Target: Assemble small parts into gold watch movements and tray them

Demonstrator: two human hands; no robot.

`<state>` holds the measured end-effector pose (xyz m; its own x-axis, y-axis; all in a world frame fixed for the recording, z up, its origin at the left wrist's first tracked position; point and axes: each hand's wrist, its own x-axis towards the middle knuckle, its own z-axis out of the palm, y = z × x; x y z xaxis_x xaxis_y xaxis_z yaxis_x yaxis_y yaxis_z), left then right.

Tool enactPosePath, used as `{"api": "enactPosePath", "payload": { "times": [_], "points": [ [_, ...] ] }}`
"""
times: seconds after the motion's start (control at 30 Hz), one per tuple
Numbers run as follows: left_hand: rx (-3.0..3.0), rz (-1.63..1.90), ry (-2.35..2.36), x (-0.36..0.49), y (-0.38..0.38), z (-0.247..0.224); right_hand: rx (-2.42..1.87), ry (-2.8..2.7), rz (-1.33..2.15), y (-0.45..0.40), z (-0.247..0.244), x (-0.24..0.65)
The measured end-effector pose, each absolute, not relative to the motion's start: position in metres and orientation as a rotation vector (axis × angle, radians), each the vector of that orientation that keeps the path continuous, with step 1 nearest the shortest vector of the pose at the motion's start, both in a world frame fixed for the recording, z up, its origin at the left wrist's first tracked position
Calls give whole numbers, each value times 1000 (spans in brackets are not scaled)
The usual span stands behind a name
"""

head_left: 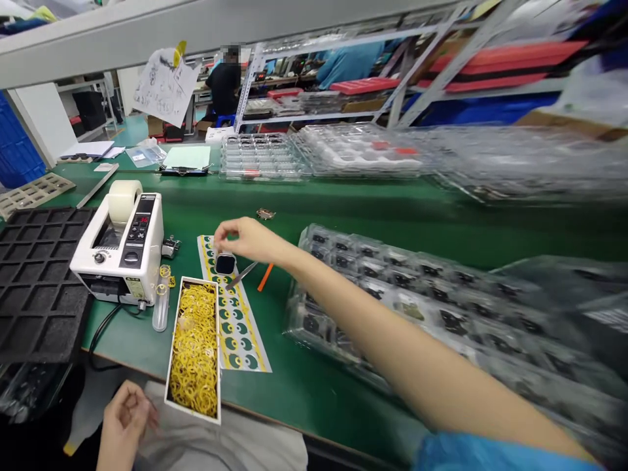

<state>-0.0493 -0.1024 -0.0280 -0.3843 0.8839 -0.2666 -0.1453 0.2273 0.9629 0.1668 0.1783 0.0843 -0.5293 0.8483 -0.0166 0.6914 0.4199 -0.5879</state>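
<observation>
My right hand (238, 237) reaches across the bench, its thumb and fingers pinched at the upper edge of a small square watch case (225, 264) with a dark face and pale rim. Beneath the case lies a white-and-yellow sticker sheet (235, 327) with green shapes showing through. Metal tweezers (240, 276) rest partly on that sheet, beside an orange stick (265, 277). Low in front of the bench edge, my left hand (128, 413) has its fingers curled; whatever may be in them is hidden. Near it, a white box (169, 366) full of yellow rings overhangs the edge.
A white tape dispenser (122, 248) stands left, with a clear tube (161, 307) alongside. Black compartment trays (39, 281) lie at far left. Clear plastic trays of dark parts (392, 281) fill the right, under my forearm. More clear trays (260, 154) line the back.
</observation>
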Motion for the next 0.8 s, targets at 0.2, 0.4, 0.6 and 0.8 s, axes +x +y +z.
{"api": "enactPosePath", "payload": {
  "times": [0.2, 0.4, 0.6, 0.8],
  "points": [
    [679, 1123, 1345, -41, -92, -24, -1089, -2501, 1060, 79, 68, 168],
    [627, 1140, 1300, -26, -87, -20, -1450, -2341, 871, 97, 44, 205],
    [596, 1244, 1311, -20, -88, -16, -1583, -2358, 825, 105, 24, 207],
    [495, 1289, 1443, -52, -115, -1, -1546, -2349, 866, 105, 26, 201]
  ]
}}
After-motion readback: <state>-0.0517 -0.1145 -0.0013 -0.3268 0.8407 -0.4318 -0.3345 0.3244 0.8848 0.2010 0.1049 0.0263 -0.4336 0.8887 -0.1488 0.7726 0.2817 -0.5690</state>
